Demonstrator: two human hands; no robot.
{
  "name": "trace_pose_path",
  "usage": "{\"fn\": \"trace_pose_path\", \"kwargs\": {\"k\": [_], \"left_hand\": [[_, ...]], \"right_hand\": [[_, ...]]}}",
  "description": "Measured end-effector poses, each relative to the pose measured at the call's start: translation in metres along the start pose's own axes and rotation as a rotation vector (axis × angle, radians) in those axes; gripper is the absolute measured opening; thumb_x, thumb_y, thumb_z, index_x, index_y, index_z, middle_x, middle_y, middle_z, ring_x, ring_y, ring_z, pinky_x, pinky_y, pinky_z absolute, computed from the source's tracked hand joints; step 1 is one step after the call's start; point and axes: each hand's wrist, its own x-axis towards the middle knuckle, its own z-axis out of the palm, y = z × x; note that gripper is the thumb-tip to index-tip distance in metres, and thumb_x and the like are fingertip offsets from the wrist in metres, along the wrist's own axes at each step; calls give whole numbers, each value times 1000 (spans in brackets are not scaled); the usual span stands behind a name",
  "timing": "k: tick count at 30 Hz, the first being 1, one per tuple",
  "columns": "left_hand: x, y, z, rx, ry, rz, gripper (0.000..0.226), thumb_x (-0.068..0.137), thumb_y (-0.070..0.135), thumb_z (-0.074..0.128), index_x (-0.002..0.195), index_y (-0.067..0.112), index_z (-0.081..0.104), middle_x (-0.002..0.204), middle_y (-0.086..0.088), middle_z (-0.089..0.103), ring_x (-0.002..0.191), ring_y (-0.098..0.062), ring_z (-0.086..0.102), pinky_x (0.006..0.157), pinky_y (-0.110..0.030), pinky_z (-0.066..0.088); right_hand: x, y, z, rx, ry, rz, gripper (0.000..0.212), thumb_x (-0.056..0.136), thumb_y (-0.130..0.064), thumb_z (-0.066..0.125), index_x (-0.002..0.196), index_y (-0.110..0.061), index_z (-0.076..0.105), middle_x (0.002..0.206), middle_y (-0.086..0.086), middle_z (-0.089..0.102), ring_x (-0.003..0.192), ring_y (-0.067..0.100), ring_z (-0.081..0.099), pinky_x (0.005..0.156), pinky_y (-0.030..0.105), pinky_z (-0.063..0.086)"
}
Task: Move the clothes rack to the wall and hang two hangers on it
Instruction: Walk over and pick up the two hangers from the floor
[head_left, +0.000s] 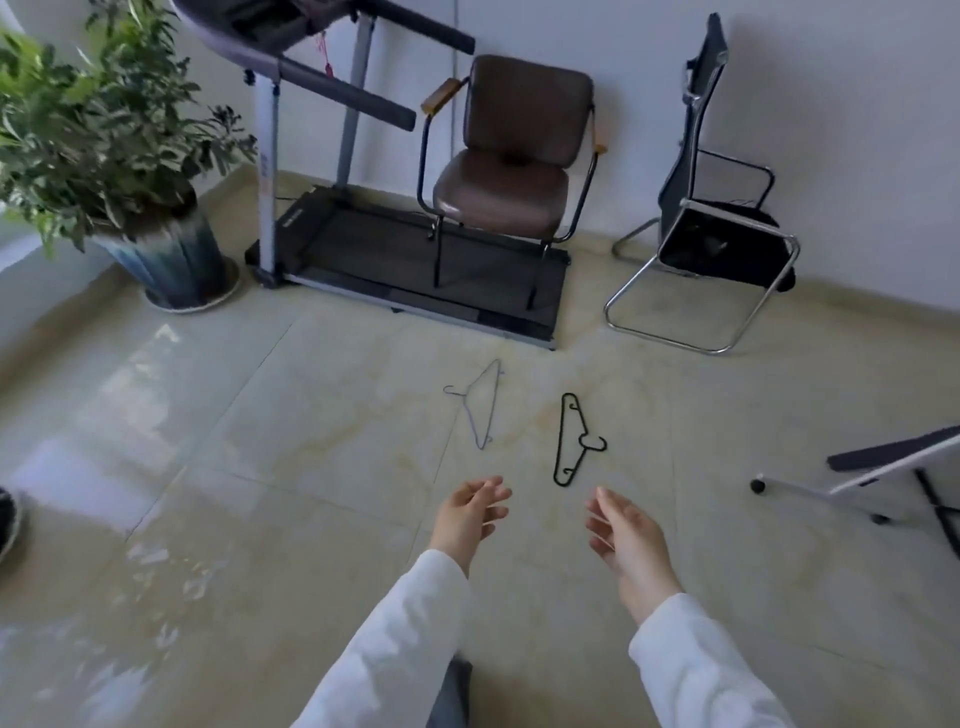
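Note:
Two hangers lie flat on the tiled floor. A thin grey wire hanger (480, 402) is on the left and a black plastic hanger (571, 439) is just right of it. My left hand (470, 512) hovers open below the grey hanger, fingers spread, holding nothing. Empty as well, my right hand (626, 535) is held open just below and right of the black hanger. Both arms wear white sleeves. At the right edge a white wheeled base with a dark panel (878, 470) shows partly; I cannot tell whether it is the clothes rack.
A treadmill (415, 260) stands against the far wall with a brown armchair (511, 156) on its belt. To the right a black chrome-framed chair (717, 228) leans by the wall. A large potted plant (104, 145) fills the left corner.

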Motion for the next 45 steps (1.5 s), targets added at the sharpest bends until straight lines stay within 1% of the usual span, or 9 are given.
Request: {"fn": "trace_pose_path", "kwargs": {"k": [5,14,19,27,32,35,38,42,45], "left_hand": [[74,44,12,50,-32,-36,11,90,16,47,95,16,57,81,7,64,66,-8,54,62,-19,38],[218,83,70,119,-75,-127,15,90,17,46,82,24,57,81,8,64,68,-8,55,63,-20,39],[323,99,116,116,-10,-191,14,90,16,46,91,19,60,83,7,66,71,-10,57,67,-21,42],[468,111,154,24,125,-253,19,93,16,40,102,14,57,86,4,64,72,-11,56,65,-21,39],[538,80,141,34,189,-293,19,94,14,39,103,11,55,85,1,63,71,-12,54,66,-22,39],[585,39,127,63,220,-312,18,94,16,41,101,11,57,84,1,63,72,-13,55,67,-23,40],[648,-18,107,98,247,-329,17,93,18,43,102,11,56,85,1,64,73,-13,55,67,-23,40],[732,-99,76,135,291,-345,17,92,18,44,103,11,55,94,-4,63,79,-17,57,67,-24,39],[792,-151,55,167,309,-342,16,92,17,44,102,11,55,103,-8,61,91,-23,54,81,-30,37]], "right_hand": [[64,-34,27,41,54,10,6,84,-21,59,78,-19,61,77,-1,62,66,12,56,58,23,43],[207,-82,48,91,100,49,10,85,-25,58,76,-21,60,76,-2,60,68,11,54,60,22,42],[317,-111,50,79,113,132,17,86,-22,55,70,-18,59,69,-1,57,62,11,51,58,21,41],[479,-145,42,-25,108,179,10,85,-25,58,77,-19,61,76,0,60,66,11,55,60,22,43],[548,-97,37,-48,135,264,15,84,-28,59,85,-14,63,75,1,60,65,12,54,58,23,43],[592,-40,27,-23,192,324,28,84,-28,58,89,-1,60,70,1,55,62,14,48,59,26,38],[647,27,20,-24,253,354,19,83,-30,60,91,-13,62,76,1,59,66,15,52,58,26,42],[726,122,4,-50,295,380,32,83,-28,60,95,2,59,67,3,51,59,18,44,55,27,35],[777,188,-7,-74,344,405,34,81,-32,62,104,-6,59,75,6,58,65,17,50,58,26,40]]}}
